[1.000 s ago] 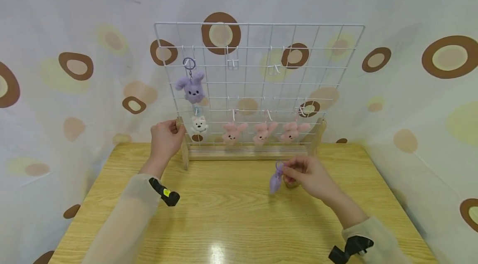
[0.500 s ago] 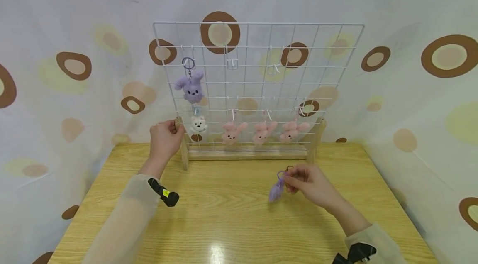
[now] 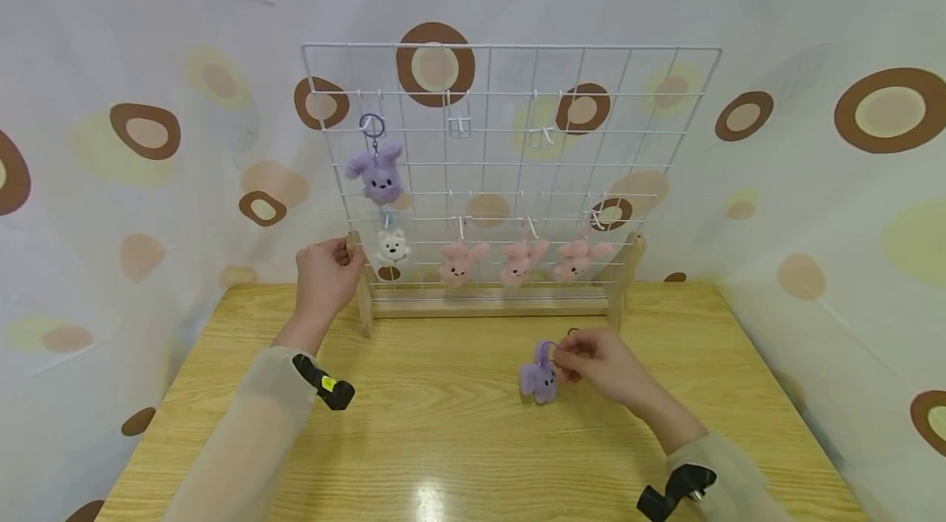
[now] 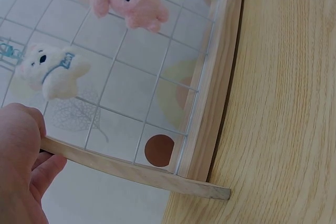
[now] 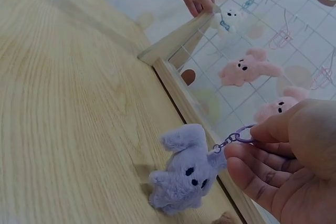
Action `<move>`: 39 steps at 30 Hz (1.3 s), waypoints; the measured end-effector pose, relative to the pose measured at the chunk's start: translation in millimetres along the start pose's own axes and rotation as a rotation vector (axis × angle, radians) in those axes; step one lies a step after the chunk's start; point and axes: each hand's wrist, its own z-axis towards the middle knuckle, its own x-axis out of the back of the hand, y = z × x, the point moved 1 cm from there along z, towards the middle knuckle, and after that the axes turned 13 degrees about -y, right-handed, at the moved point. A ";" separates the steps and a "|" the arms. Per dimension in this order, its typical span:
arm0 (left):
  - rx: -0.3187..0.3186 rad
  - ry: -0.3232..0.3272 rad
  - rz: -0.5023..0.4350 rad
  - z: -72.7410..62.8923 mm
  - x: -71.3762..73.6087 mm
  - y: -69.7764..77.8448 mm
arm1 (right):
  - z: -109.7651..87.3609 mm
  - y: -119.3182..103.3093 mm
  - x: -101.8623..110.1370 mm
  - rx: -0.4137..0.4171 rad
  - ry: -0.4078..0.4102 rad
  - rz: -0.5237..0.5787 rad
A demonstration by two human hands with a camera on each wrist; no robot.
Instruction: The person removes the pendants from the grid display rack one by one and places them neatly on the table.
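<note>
My right hand (image 3: 602, 362) pinches the ring (image 5: 245, 134) of a purple plush bunny keychain (image 5: 184, 171) between thumb and fingertips. The bunny hangs just over or against the table, its dark eyes and nose showing; contact cannot be told. A brown fuzzy thing (image 5: 226, 219) peeks in at the bottom of the right wrist view, mostly hidden. At the rack's left side, my left hand (image 3: 330, 272) grips the top of the wooden upright (image 4: 131, 169). Beside it a white plush dog keychain (image 4: 58, 69) hangs on the white wire grid rack (image 3: 510, 48).
Higher on the grid hangs another purple bunny keychain (image 3: 380, 177). Pink bunny keychains (image 3: 460, 263) hang along the lower row. Bare hooks (image 3: 542, 136) stick out in the upper row. A wooden base bar (image 3: 488, 309) rests on the wooden table (image 3: 414, 423), before a patterned curtain (image 3: 222, 13).
My right hand has come down and slightly left, nearer to me, with the purple bunny keychain. The bunny has turned so its face shows. My left hand stays on the upright.
</note>
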 end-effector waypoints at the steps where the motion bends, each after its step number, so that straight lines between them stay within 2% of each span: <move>1: 0.001 -0.001 -0.003 0.1 0.2 0.0 | 2.7 1.0 0.2 -0.009 0.005 0.001; 6: 0.001 -0.003 -0.005 0.8 -0.1 -0.4 | 15.2 4.0 3.4 -0.033 0.019 -0.007; 11: -0.010 0.005 0.005 0.6 -0.3 0.0 | 26.1 7.8 9.0 -0.039 0.031 -0.061; 19: -0.027 0.018 0.018 1.5 0.1 -0.4 | 40.8 16.3 18.3 -0.004 0.038 -0.175; 27: -0.014 0.018 0.004 2.1 0.8 -1.2 | 55.1 20.8 25.7 0.024 0.013 -0.320; 39: -0.007 0.018 0.030 2.7 -1.4 -5.0 | 68.6 30.1 27.8 0.016 0.011 -0.343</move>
